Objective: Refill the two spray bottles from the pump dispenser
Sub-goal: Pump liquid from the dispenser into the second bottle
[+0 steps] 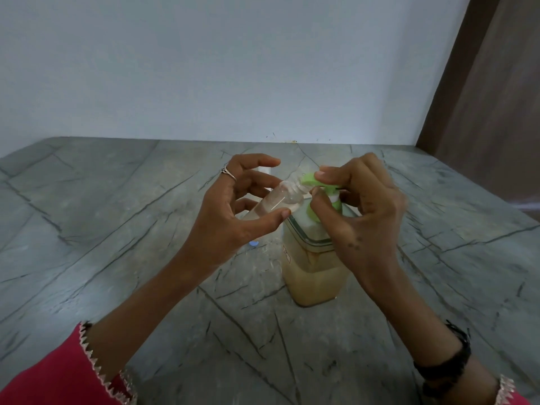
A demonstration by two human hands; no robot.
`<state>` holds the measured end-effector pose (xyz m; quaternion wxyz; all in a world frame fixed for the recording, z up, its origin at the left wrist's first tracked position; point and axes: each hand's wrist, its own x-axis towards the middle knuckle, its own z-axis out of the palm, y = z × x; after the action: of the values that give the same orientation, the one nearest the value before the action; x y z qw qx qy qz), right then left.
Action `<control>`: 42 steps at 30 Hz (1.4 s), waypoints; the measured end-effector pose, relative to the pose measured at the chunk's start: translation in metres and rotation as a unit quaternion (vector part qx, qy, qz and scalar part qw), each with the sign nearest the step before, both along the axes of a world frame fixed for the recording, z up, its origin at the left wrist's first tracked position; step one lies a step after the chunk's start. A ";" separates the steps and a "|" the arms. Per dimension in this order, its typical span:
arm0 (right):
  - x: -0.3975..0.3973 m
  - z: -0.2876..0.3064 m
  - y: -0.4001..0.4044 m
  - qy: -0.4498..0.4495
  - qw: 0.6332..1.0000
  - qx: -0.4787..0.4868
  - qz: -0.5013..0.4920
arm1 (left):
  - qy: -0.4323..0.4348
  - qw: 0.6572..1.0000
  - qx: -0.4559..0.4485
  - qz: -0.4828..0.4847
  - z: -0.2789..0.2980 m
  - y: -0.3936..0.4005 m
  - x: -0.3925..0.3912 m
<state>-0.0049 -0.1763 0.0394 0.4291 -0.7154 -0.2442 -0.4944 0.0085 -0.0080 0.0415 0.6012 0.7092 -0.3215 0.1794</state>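
At lower left a red sleeve (58,384) with a zigzag trim leads up to the left hand (230,211), just left of the frame's middle. Its thumb and fingers curl round a small clear spray bottle (274,200), holding it tilted, open neck toward the right, with clear liquid pooled along its lower side. A ring sits on one finger. Below this hand a small pale blue disc (253,243), possibly a cap, lies on the counter.

At centre the bottle's neck meets the green spout of the pump dispenser (315,258), a squarish clear jar with rounded corners, about half full of cloudy yellowish liquid. The right hand (359,209) pinches and presses the green pump head.

So the first bottle looks only partly filled; the second isn't clearly in view and appears still to do.

The counter (117,229) is grey veined stone, smooth and matt.
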 end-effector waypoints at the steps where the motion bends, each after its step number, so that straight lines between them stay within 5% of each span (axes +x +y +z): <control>1: 0.000 0.001 0.000 0.001 1.000 -0.009 -0.011 | 0.002 1.000 -0.002 0.001 -0.001 0.000 0.000; 42: -0.001 0.001 0.001 -0.008 1.000 -0.020 -0.011 | -0.001 1.000 -0.015 0.010 0.004 -0.001 -0.002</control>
<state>-0.0058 -0.1757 0.0399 0.4074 -0.7225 -0.2500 -0.4996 0.0063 -0.0085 0.0459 0.6097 0.7029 -0.3125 0.1909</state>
